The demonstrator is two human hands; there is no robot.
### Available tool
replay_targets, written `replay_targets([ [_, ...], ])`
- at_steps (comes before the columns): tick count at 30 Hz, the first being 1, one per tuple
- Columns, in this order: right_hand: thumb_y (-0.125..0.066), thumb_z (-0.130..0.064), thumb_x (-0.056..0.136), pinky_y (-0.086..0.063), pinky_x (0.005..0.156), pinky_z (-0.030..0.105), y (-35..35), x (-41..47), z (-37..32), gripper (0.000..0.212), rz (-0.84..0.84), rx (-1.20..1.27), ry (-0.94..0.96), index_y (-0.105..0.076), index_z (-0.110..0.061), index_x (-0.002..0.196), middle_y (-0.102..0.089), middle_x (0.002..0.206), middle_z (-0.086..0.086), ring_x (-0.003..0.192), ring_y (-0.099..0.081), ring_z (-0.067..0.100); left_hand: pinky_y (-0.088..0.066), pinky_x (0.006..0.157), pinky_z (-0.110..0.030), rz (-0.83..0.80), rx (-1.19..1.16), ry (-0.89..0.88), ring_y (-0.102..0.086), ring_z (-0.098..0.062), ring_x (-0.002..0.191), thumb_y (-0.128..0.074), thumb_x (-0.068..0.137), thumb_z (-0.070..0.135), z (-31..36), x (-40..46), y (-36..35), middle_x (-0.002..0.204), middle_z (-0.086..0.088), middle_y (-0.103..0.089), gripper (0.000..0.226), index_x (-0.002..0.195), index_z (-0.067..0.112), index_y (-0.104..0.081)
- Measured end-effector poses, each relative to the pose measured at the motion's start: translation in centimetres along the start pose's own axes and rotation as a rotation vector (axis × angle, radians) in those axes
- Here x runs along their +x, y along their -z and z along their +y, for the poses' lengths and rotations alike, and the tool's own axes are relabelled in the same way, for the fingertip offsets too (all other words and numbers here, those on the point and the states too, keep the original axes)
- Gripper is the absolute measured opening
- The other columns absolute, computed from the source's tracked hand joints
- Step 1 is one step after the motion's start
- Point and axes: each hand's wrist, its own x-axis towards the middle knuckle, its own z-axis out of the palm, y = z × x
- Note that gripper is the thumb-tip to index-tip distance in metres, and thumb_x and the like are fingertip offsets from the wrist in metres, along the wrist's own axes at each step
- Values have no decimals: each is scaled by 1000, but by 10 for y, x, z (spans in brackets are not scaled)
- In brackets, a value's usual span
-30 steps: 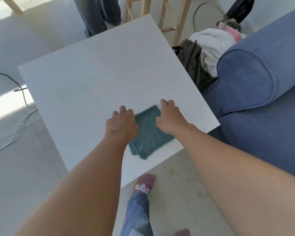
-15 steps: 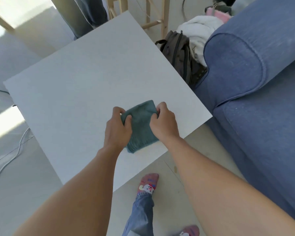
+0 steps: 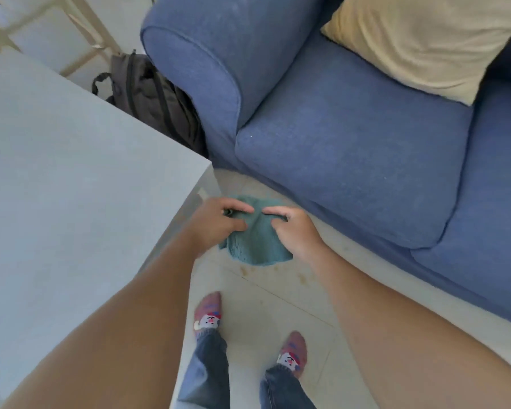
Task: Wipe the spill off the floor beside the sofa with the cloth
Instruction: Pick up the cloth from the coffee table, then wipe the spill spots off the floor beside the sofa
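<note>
A folded teal cloth (image 3: pixel 255 242) hangs in the air over the pale tiled floor, between the table corner and the sofa. My left hand (image 3: pixel 219 222) pinches its left top edge and my right hand (image 3: pixel 295 231) pinches its right top edge. Brownish spill spots (image 3: pixel 303 278) speckle the tiles just below and to the right of the cloth, along a tile seam. The blue sofa (image 3: pixel 351 149) runs across the right side, its front edge close to the spill.
A white table (image 3: pixel 71 178) fills the left, its corner near my left hand. A dark backpack (image 3: pixel 157 98) leans between table and sofa arm. A beige cushion (image 3: pixel 419 39) lies on the sofa. My two feet in patterned socks (image 3: pixel 208 312) stand on the tiles below.
Both hands gripped the cloth on the table, lifted it and carried it off the table's edge to the right. It is now held over the floor by the sofa.
</note>
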Motion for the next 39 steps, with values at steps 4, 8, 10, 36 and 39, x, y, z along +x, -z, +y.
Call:
replay_targets([
  [4, -81, -21, 84, -48, 92, 24, 55, -27, 69, 37, 42, 56, -66, -75, -26, 120, -67, 123, 0, 110, -64, 15, -37, 75, 6, -89, 184, -115, -54, -15, 114, -76, 79, -4, 2, 6, -91, 127, -6, -53, 50, 125, 13, -69],
  [8, -78, -8, 84, -42, 88, 21, 83, -48, 150, 48, 90, 64, -96, -68, -18, 130, -56, 118, 1, 111, -59, 19, -40, 76, 3, -173, 267, -106, -54, -15, 112, -79, 74, -2, -25, 9, -174, 124, -3, -43, 59, 128, 16, -66],
  [10, -77, -7, 85, -40, 86, 18, 86, -55, 195, 52, 145, 93, -113, -65, -17, 135, -53, 117, 0, 109, -57, 17, -43, 83, -8, -220, 329, -93, -53, -16, 113, -80, 73, -1, -47, 13, -210, 124, -1, -38, 65, 132, 15, -61],
  [36, -63, -14, 91, -50, 92, 40, -35, 103, 588, 47, 582, -354, -196, -54, -13, 137, -35, 138, 6, 119, -48, 31, -51, 87, -33, -245, 1201, -634, -41, -24, 116, -62, 84, 18, -356, 223, -411, 143, 2, -22, 59, 142, 24, -47],
  [39, -63, -26, 92, -34, 109, 44, -48, 100, 582, 58, 621, -579, -55, -45, -16, 147, -27, 160, 6, 144, -25, 32, -39, 107, -38, -129, 1249, -676, -33, -27, 136, -59, 85, 29, -368, 220, -384, 156, -1, -20, 67, 149, 23, -37],
])
